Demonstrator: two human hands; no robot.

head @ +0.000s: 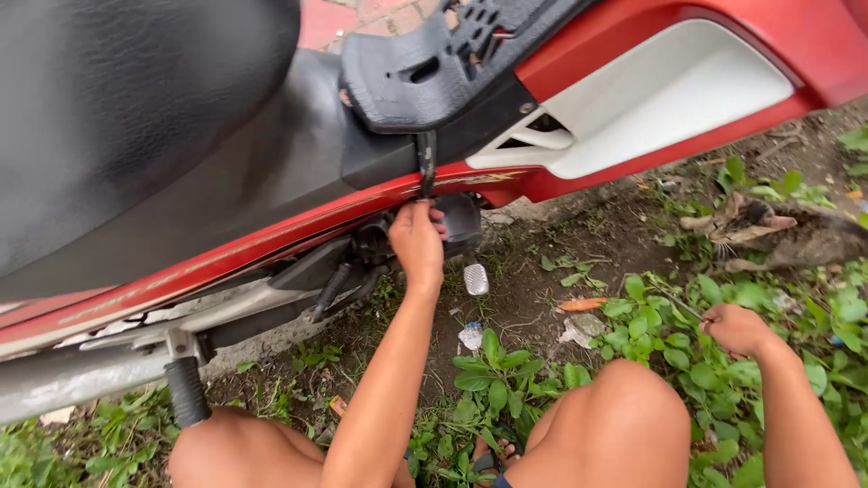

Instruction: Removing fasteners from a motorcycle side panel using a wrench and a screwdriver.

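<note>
My left hand (pixel 418 242) is up under the red side panel (pixel 271 239) of the motorbike, fingers curled and pinched around the lower end of a thin black strap (pixel 426 163) that hangs straight down from a black plastic bracket (pixel 425 77) at the edge of the seat (pixel 136 99). The strap's end sits right at my fingertips, against the red bodywork, just beside a dark boxy part (pixel 461 221) tucked under the frame. Below that hand a small silver pedal (pixel 476 278) pokes out over bare dirt. My right hand (pixel 737 327) rests well apart, low over the weeds (pixel 669 334), closed into a loose fist; I cannot tell whether anything is in it. Farther out, the white inlay (pixel 669 90) of the red fairing runs off to the upper right. A black rubber footpeg (pixel 187 390) juts out near my left knee (pixel 226 447). A tabby cat (pixel 768 230) lies on the ground beyond the leaves. Scraps of litter (pixel 583 305) lie on the soil between plants.
</note>
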